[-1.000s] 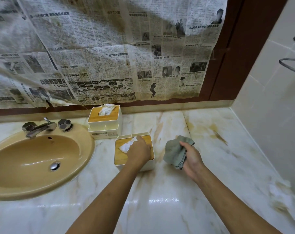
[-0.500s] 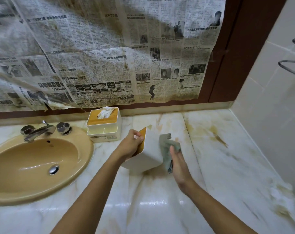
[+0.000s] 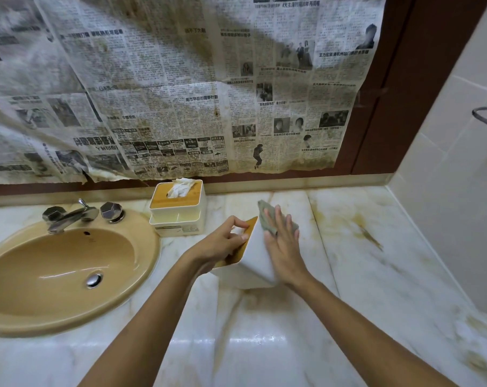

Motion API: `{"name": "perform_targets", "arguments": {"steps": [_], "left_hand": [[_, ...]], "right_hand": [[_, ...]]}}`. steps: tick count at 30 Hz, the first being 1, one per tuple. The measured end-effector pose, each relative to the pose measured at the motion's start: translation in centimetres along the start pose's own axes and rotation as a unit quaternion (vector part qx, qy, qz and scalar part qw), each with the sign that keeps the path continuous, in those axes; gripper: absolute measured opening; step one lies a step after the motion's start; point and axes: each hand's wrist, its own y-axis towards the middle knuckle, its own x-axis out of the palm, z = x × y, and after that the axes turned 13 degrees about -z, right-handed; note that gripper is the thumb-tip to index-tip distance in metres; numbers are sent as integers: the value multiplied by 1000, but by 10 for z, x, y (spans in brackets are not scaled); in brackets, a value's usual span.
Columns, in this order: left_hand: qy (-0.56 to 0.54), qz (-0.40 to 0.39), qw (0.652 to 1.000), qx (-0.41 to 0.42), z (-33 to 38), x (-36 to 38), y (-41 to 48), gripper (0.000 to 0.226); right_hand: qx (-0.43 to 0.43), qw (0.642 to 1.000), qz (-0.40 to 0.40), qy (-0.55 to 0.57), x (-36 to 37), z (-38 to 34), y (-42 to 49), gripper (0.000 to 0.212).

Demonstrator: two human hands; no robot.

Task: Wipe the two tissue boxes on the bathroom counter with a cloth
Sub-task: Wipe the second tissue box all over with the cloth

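Tan sink (image 3: 150, 247), faucet (image 3: 69, 217), newspaper (image 3: 180, 93), perhaps rail (image 3: 485, 112)

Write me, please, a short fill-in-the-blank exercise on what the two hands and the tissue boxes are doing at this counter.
1. The right hand presses a grey-green ____ flat against the white side of the near tissue box.
2. The left hand grips that box at its wooden lid and holds it ____, not flat on the counter.
3. The far tissue box stands upright beside the tan ____.
Missing words: cloth; tilted; sink.
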Motion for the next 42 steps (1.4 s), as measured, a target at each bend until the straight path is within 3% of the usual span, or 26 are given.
{"name": "perform_targets", "arguments": {"steps": [2,8,16,21,24,29,31,34,37,42], "left_hand": [[-26,5,1000,0,2,2,2,19],[-32,-7,999,17,-2,-10,3,20],[-58,-26,998,-3,3,-6,4,17],[-68,7,998,13,7,-10,7,19],[-52,-16,998,20,9,-14,1,16],[-48,-62,997,24,6,-14,-2,17],[-53,-86,995,22,4,-15,-2,17],[20,-100,995,-5,4,-18,-5,21],[165,-109,980,-18,5,-22,-4,14],[399,-125,907,-41,4,-28,-1,18]], "right_hand": [[3,1000,-9,8,-1,-2,2,55],[-122,987,-85,-61,25,-13,-63,52],[20,997,15,75,-6,0,4,50],[-93,995,-42,-5,23,-16,-48,53],[-139,986,-70,-56,32,-9,-62,54],[-68,998,-1,-16,7,3,-18,53],[-26,996,23,88,-11,-4,-3,53],[-2,950,81,302,-34,-8,2,41],[50,901,130,412,-44,-1,-3,34],[151,799,168,558,-44,10,-22,35]]}}
